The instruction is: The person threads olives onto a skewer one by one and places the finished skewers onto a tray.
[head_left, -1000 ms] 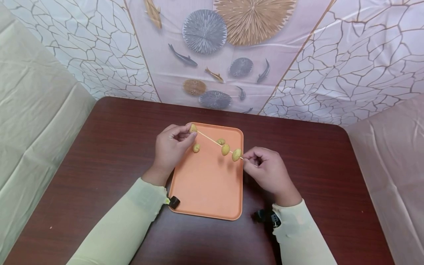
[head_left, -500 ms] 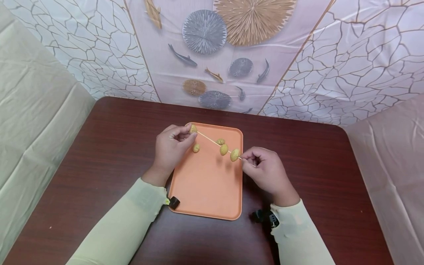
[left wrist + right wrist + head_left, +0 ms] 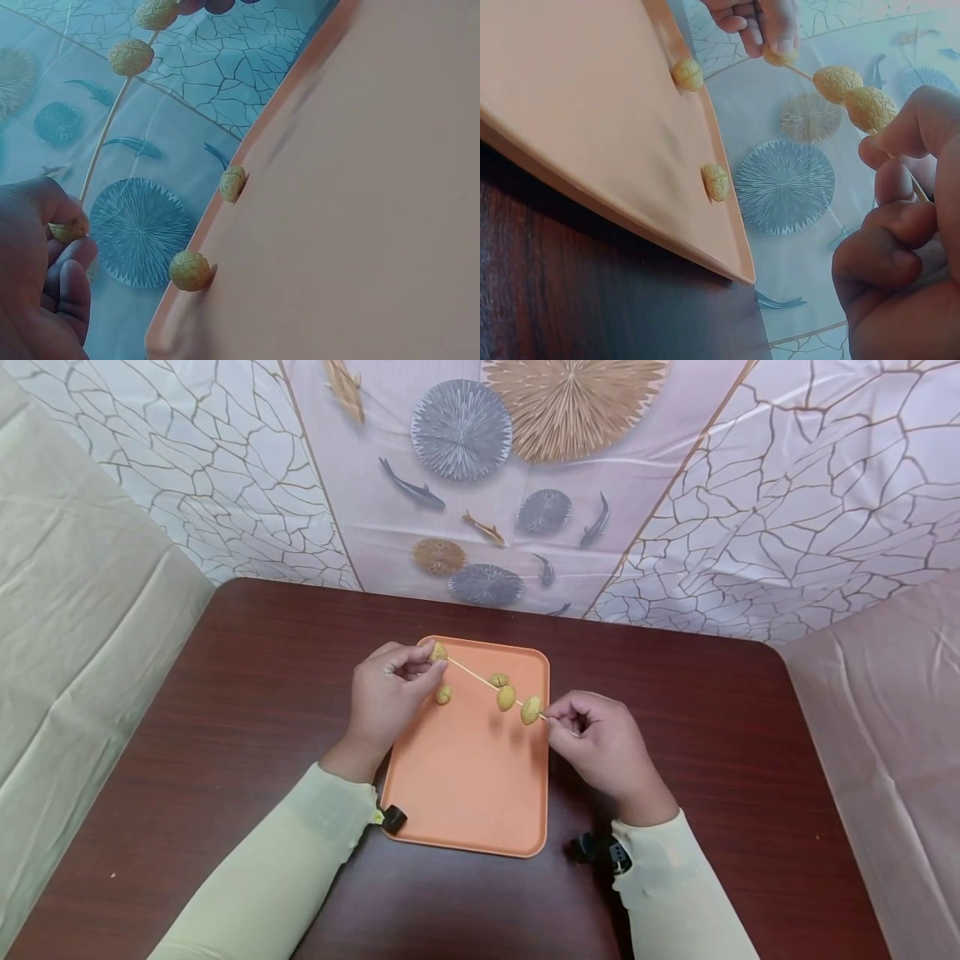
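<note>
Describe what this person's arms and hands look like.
Pale yellow-green sleeves reach both wrists. The left hand and right hand are ungloved. A small black piece sits at the left cuff; a black strap shows by the right cuff.

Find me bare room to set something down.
Bare: the near half of the orange rectangular tray, except the left corner by the black wrist device; the dark red table between the right hand and the beige cloth. Crowded: the tray's far end, with two loose wrinkled yellow balls and the thin pale skewer above.
</note>
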`<state>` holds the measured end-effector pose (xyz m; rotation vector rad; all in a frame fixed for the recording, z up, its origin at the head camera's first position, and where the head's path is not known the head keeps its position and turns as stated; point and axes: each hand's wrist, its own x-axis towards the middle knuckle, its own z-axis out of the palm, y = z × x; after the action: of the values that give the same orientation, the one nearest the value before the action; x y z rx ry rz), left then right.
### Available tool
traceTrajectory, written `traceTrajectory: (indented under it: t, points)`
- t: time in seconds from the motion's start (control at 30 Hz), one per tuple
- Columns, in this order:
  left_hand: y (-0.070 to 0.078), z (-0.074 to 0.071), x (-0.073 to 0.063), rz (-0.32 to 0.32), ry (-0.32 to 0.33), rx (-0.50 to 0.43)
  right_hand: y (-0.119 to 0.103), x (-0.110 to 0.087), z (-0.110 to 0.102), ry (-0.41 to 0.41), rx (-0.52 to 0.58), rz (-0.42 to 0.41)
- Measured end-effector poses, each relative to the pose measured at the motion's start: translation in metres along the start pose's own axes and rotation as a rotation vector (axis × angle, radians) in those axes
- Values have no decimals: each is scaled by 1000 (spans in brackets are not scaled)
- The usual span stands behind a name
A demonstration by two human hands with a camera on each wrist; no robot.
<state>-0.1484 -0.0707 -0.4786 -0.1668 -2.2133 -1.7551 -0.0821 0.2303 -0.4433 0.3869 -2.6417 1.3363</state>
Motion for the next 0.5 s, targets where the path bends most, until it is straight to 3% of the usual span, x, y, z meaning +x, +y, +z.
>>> traceTrajectory:
  t: [0.2, 0.5]
  points:
    - [2, 1, -1, 14, 4, -7, 0, 1, 2, 10, 6, -5]
    - [4, 10, -5, 82, -56, 52, -4, 4, 11, -31, 0, -33]
